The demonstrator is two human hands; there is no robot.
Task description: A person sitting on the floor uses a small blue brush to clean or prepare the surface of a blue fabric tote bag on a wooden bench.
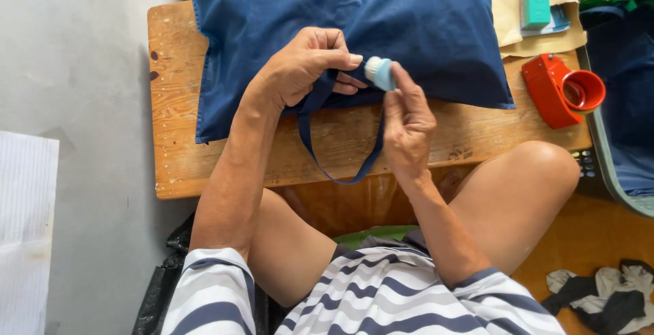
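Pinching the small brush [379,72], right hand [407,125] beside left hand [300,69] gripping the bag strap [317,96]

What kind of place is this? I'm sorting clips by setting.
Probably a home or small workshop for hand sewing or bag finishing: a low wooden bench on a bare floor, a navy cloth bag spread across it, and a red tape dispenser alongside.

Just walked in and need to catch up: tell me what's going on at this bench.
A person sits at a low wooden bench with a dark blue cloth bag spread on it. The left hand pinches the bag's strap where it joins the bag. The right hand holds a small blue-and-white brush against that spot. A red tape dispenser and a green block lie to the right, untouched.
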